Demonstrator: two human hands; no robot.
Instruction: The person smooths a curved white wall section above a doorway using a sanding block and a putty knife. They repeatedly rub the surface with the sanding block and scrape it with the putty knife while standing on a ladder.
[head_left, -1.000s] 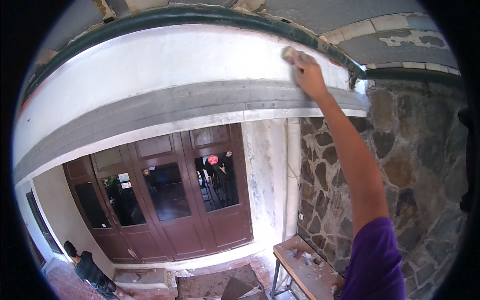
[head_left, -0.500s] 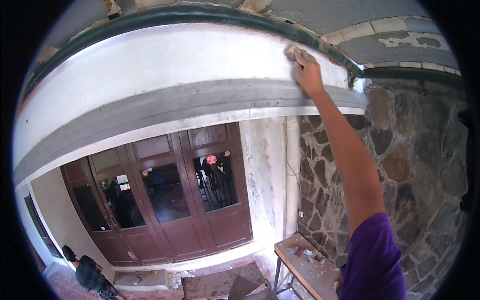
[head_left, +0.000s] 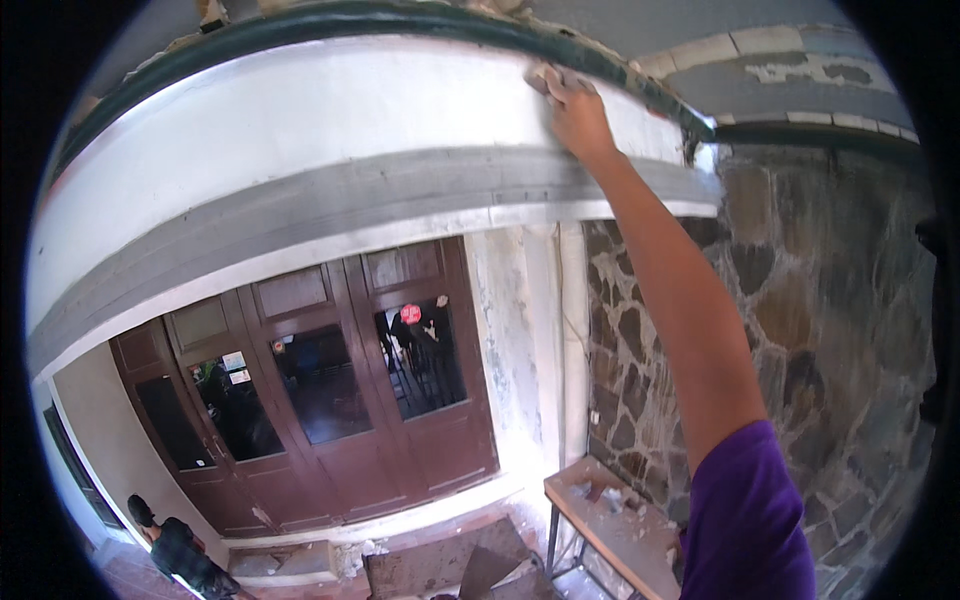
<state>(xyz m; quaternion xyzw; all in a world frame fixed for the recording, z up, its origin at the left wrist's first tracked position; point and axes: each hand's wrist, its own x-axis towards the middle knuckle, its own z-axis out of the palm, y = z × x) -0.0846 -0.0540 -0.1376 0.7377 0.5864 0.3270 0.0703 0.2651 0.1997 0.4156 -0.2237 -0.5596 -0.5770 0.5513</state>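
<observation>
My right arm reaches up and forward in a purple sleeve. Closed around a small beige-brown pad (head_left: 541,77), my right hand (head_left: 580,112) presses against the upper part of a white wall band (head_left: 330,110). The pad's exact kind is too small to make out. Just above the hand, a dark green pipe (head_left: 400,24) curves along the top of the band. A grey moulded ledge (head_left: 340,188) runs below the white surface. My left hand does not show.
Brown panelled doors (head_left: 330,470) with glass panes stand below the ledge. A stone wall (head_left: 780,300) rises at the right. Rubble lies on a wooden-topped table (head_left: 640,545) near it. Another person (head_left: 180,548) stands low at the left, close to the doors.
My right hand has slid left along the white band with the pad, staying just under the pipe. The whole view has shifted slightly.
</observation>
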